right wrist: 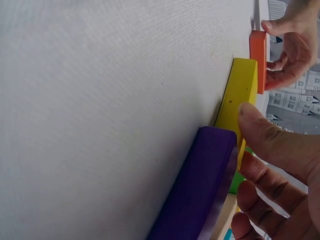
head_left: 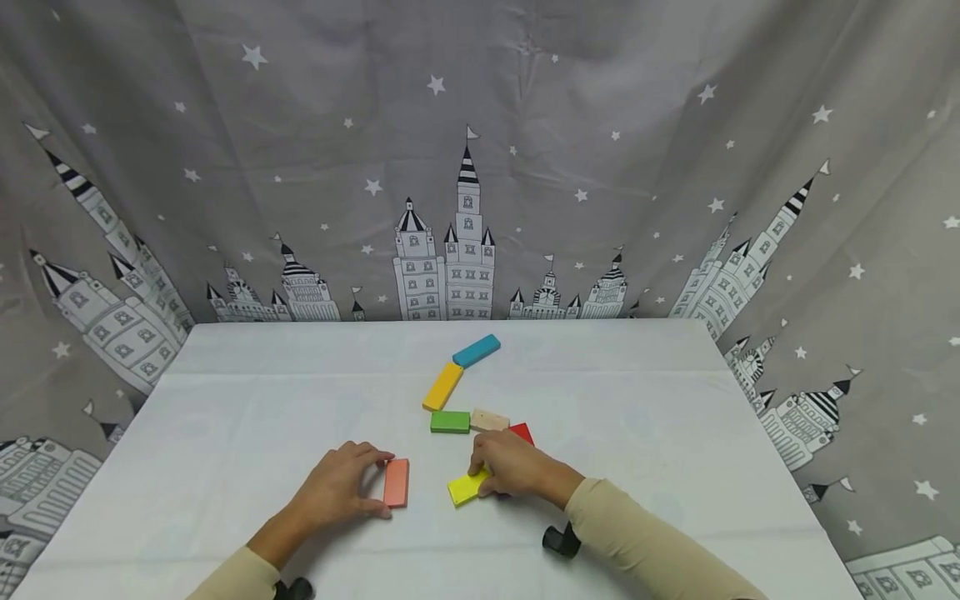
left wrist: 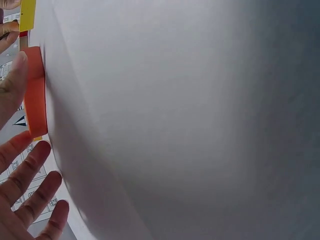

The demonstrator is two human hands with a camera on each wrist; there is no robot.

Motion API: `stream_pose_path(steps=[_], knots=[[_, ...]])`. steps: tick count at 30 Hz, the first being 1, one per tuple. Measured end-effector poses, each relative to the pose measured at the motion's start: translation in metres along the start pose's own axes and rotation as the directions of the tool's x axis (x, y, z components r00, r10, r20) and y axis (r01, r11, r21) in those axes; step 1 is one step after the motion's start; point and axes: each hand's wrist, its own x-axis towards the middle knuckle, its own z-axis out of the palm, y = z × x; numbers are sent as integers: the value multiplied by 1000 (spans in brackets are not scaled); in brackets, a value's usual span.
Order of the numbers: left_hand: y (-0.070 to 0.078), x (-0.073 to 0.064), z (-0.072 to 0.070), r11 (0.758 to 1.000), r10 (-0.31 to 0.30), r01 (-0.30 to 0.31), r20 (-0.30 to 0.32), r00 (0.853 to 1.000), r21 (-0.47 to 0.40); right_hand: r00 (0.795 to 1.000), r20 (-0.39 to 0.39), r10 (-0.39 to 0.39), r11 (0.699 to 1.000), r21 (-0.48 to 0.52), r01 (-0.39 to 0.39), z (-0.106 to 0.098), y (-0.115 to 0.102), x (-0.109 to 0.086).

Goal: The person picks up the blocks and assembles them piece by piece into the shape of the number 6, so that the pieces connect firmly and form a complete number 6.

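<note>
Yellow rectangular block (head_left: 462,489), apparently painted wood, lies flat at the fingertips of the right hand (head_left: 517,467), on that hand's left side. Its long axis slants, one end towards the left hand (head_left: 337,487) and the other running away under the right hand. The right hand pinches it between thumb and fingers and is clearly the nearer of the two. The left hand spans a coral-orange rectangular block (head_left: 397,483) end to end, thumb at the near end and index finger at the far one, other fingers spread. That block's long axis points almost straight away from the person, and a gap of white-covered desk (head_left: 225,400) separates it from the yellow block.

Close by the right hand is a dark purple rectangular block (right wrist: 197,182), hidden in the head view; whether it touches the yellow one I cannot tell. Beyond the right hand sit a red block (head_left: 522,432), partly covered, a pale natural-wood block (head_left: 490,420) and a green block (head_left: 450,422); farther out, an amber block (head_left: 442,386) and a blue block (head_left: 476,351). No brand, label or lettering is readable; the grey curtain (head_left: 322,83) carries only printed castles (head_left: 468,242) and stars (head_left: 254,57).
</note>
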Motion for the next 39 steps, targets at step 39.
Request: stream_pose_path(steps=[39], knots=[[-6, 28, -9, 1000, -4, 0, 138, 990, 25, 999, 22, 46, 996, 81, -47, -2, -2, 4]])
